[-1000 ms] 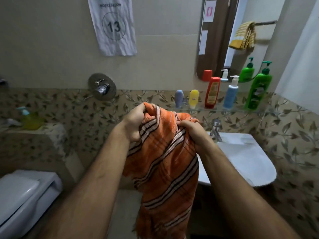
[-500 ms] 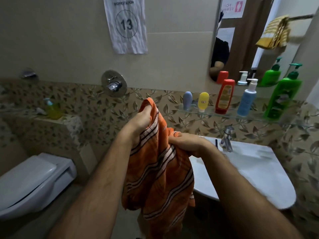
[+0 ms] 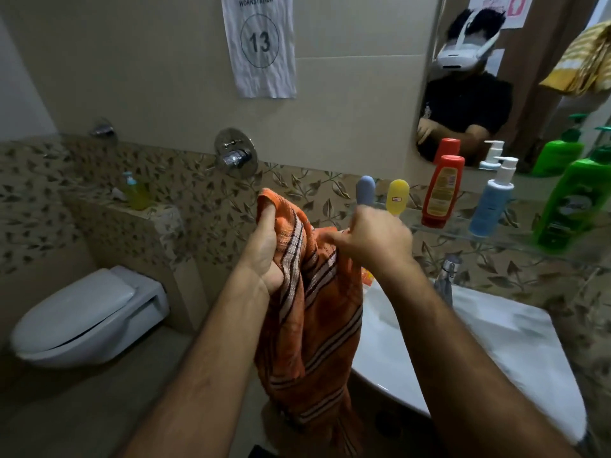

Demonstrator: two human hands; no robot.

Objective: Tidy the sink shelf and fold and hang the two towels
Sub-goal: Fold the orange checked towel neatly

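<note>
1. Head view, towel: orange striped towel (image 3: 310, 312) held up in front of the sink (image 3: 479, 352), bunched at the top, with the lower part hanging loose past the basin's front edge. Not yet folded flat, judging by the gathered cloth.
2. Head view, left grip: left hand (image 3: 264, 256) clenched round the towel's upper left edge, thumb tucked into the raised corner. Likely fault: corner slipping out if tension is applied from the other side.
3. Head view, right grip: right hand (image 3: 377, 238) curled at the towel's top right, apparently pinching cloth (contact point hidden behind the knuckles, so hold depth not confirmable). Likely fault: losing that edge, leaving the fold uneven.
4. Head view, shelf clearance: right hand just in front of the glass shelf (image 3: 496, 233), close to the grey-blue tube (image 3: 365, 190) and yellow tube (image 3: 397, 196). Risk of knocking either over with an upward or backward swing, undoing the tidy row.
5. Head view, taller items: red bottle (image 3: 443, 190), blue pump bottle (image 3: 492, 200) and green pump bottle (image 3: 575, 206) upright further right. Less exposed, but toppling possible in a chain.
6. Head view, hanging tail: lower end near the basin edge and floor. Risk of dragging into a wet basin (wetness not discernible).
7. Head view, second towel: yellow towel (image 3: 582, 61) seen only in the mirror (image 3: 542, 104), already on a rail. Rail position relative to the person not determinable.
</note>
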